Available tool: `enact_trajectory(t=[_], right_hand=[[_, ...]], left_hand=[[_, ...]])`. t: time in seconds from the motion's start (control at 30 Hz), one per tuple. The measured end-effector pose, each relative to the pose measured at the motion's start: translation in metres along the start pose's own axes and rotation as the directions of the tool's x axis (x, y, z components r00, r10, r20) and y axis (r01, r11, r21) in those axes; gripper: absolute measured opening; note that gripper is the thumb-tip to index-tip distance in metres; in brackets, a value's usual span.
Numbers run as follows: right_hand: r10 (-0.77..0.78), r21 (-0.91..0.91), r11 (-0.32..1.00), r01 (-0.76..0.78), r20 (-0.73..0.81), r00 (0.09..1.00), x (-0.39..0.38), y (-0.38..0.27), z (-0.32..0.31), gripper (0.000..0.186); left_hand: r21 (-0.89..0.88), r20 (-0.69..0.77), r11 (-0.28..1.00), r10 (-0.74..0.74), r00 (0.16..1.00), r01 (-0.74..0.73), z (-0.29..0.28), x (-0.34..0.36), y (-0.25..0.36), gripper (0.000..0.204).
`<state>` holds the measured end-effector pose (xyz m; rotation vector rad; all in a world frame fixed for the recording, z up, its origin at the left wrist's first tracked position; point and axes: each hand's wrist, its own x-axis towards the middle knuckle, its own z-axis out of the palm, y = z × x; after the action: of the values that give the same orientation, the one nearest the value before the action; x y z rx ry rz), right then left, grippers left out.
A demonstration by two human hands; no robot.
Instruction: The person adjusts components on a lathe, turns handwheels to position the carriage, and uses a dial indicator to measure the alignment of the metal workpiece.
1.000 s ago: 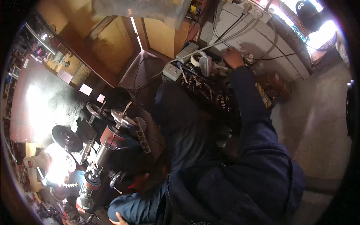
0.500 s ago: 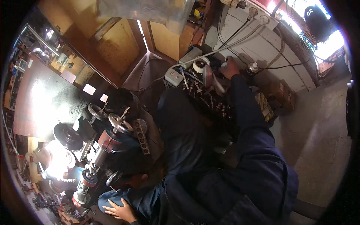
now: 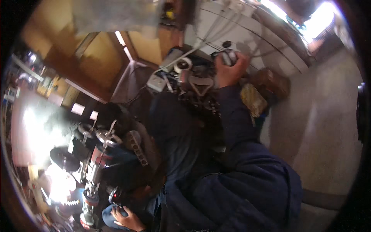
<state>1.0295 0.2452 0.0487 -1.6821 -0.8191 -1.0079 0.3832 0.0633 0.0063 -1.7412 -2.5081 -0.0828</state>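
A worker's left hand (image 3: 128, 219) lies on a bent knee (image 3: 109, 215), fingers loosely spread, gripping nothing. Farther off, beyond jumbled metal parts (image 3: 199, 99), the right hand (image 3: 232, 71) curls around a blurred dark-and-pale object (image 3: 228, 58), right of a tape roll (image 3: 189, 63) and in front of a white wall (image 3: 266, 54), beneath a bright window (image 3: 321, 19).

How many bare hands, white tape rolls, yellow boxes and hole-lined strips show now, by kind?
Bare hands: 2 (left hand, right hand)
White tape roll: 1
Yellow box: 1
Hole-lined strip: 1
Total: 5
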Motion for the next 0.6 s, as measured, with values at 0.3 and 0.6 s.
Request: enact_trajectory(t=[0.3, 0.6], right_hand=[[-0.255, 0.840, 0.428, -0.334, 0.467, 0.847, -0.037, -0.182, -0.105, 0.044], [-0.827, 0.443, 0.086, -0.893, 0.532, 0.184, -0.064, -0.373, -0.128, 0.081]], left_hand=[[-0.822, -0.342, 0.252, 0.500, 0.796, -0.511, -0.082, 0.044, 0.205, 0.044], [-0.818, -0.257, 0.410, 0.366, 0.894, -0.403, -0.066, 0.069, 0.079, 0.043]])
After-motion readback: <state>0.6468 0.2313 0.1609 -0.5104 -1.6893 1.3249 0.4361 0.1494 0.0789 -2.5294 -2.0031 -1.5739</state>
